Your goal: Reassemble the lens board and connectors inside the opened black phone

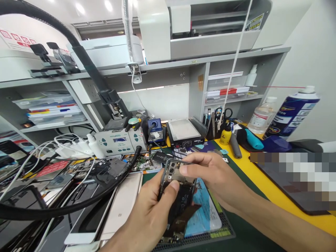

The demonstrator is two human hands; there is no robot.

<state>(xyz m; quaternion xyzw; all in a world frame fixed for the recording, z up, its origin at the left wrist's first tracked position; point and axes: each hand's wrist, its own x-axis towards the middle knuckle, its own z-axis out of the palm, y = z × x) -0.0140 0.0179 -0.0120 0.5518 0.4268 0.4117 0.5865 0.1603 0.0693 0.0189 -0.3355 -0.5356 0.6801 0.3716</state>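
An opened smartphone (181, 199) is held up over the work mat, its inside facing me with camera lenses, metal shielding and a black battery showing. My left hand (151, 208) wraps round its left edge, the thumb lying over the inside near the battery top. With thumb and fingers, my right hand (207, 171) grips the upper right corner, the thumb on the shielding beside the cameras. A brown flex cable (187, 217) hangs across the lower part of the phone. Beneath lies a light blue pad (207, 210); the phone's back edge is hidden by my fingers.
A hot-air station (120, 141) and a heating plate (183, 129) stand behind the hands. Piled phones (89, 217) and a thick black hose (105, 194) crowd the left. At right are a spray can (291, 113), a yellow bottle (225, 135) and a clear bottle (261, 115).
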